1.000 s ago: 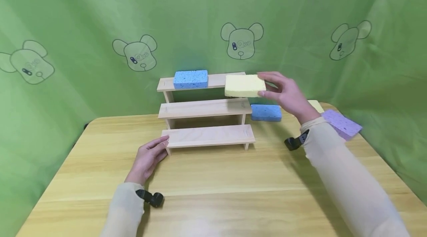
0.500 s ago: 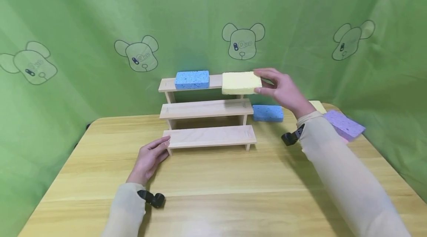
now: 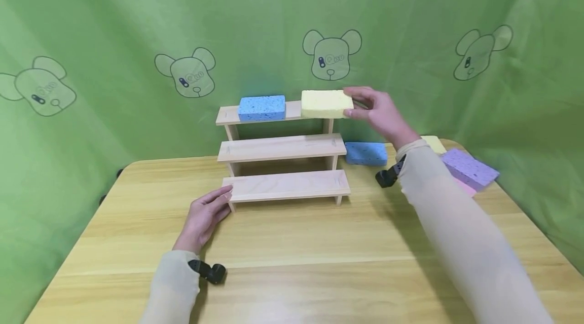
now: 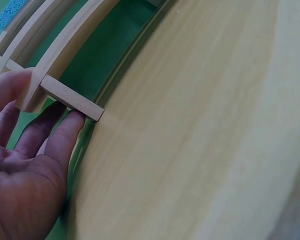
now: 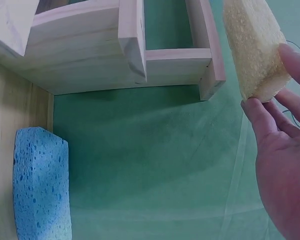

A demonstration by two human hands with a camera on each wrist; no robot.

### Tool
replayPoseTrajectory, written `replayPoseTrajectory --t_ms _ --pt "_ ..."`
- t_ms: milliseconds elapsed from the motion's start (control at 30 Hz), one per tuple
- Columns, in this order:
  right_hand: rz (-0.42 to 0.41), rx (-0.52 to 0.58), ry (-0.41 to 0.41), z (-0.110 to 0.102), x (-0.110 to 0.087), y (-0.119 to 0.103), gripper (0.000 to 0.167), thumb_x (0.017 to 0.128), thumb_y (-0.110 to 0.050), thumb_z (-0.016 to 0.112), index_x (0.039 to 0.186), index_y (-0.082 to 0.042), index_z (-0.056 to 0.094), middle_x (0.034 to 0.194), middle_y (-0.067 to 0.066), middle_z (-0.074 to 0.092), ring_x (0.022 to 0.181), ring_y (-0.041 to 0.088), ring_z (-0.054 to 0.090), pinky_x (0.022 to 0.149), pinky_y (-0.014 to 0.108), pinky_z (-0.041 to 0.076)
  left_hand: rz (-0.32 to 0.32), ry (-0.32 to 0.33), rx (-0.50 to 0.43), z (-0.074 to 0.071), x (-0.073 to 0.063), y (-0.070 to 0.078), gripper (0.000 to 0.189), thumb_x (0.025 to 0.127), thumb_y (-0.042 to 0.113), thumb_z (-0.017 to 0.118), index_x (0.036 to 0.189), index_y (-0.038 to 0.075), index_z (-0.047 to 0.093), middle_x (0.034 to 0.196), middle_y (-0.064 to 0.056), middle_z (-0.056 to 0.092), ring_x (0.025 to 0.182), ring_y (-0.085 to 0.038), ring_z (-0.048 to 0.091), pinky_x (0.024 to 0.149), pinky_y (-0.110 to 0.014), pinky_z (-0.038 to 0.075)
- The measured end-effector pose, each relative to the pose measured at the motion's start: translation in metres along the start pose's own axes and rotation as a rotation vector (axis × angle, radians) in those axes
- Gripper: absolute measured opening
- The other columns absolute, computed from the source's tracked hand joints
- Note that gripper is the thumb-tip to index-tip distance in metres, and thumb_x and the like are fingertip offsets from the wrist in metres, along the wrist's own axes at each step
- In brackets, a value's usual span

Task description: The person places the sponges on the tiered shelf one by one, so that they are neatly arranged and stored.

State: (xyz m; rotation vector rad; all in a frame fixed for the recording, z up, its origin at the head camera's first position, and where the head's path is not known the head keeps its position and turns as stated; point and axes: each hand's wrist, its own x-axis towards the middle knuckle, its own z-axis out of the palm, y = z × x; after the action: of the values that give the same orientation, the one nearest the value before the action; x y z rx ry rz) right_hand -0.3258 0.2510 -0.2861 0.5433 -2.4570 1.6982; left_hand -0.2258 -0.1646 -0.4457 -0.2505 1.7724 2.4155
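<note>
In the head view my right hand pinches the right end of a pale yellow sponge, thumb in front and fingers behind. The sponge is held flat, overlapping the right part of the top step of a three-tier wooden shelf. In the right wrist view a gap shows between the sponge and the shelf's edge. My left hand grips the front left corner of the bottom step, its fingertips against the short leg. A blue sponge lies on the top step, left of the yellow one.
Another blue sponge lies on the table just right of the shelf. Farther right, a purple sponge overlaps a pink one, with a second yellow sponge behind. A green curtain hangs behind the table.
My right hand has carried the yellow sponge left and slightly up, from beside the top step's right end to over its right part. The left hand stays at the shelf corner.
</note>
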Motion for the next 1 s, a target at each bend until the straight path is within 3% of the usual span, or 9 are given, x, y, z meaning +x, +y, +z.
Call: replayPoseTrajectory --t_ms 133,533,1000 --pt "0.012 0.005 -0.004 0.000 0.002 0.000 0.059 0.089 -0.008 0.073 0.142 -0.002 0.049 0.146 0.010 0.045 0.134 0.029 0.043 0.105 0.025 0.042 0.001 -0.003 0.005 0.001 0.000 0.000 0.044 0.093 0.006 0.068 0.133 -0.006 0.055 0.142 -0.016 0.049 0.114 -0.021 0.061 0.096 -0.032 0.051" --pt "0.056 0.032 -0.004 0.006 0.013 0.005 0.058 0.090 -0.007 0.072 0.143 -0.004 0.049 0.147 0.011 0.045 0.136 0.026 0.041 0.110 0.032 0.038 -0.002 0.004 -0.019 0.002 0.000 0.000 0.041 0.092 0.004 0.068 0.131 -0.005 0.058 0.142 -0.015 0.050 0.114 -0.022 0.061 0.096 -0.033 0.051" --pt "0.059 0.049 -0.025 0.016 0.023 0.008 0.058 0.090 -0.008 0.072 0.143 -0.003 0.048 0.146 0.012 0.046 0.134 0.024 0.042 0.108 0.030 0.040 -0.012 -0.002 -0.015 0.002 -0.001 0.002 0.042 0.093 0.003 0.066 0.132 -0.005 0.056 0.142 -0.014 0.049 0.112 -0.020 0.062 0.097 -0.033 0.051"
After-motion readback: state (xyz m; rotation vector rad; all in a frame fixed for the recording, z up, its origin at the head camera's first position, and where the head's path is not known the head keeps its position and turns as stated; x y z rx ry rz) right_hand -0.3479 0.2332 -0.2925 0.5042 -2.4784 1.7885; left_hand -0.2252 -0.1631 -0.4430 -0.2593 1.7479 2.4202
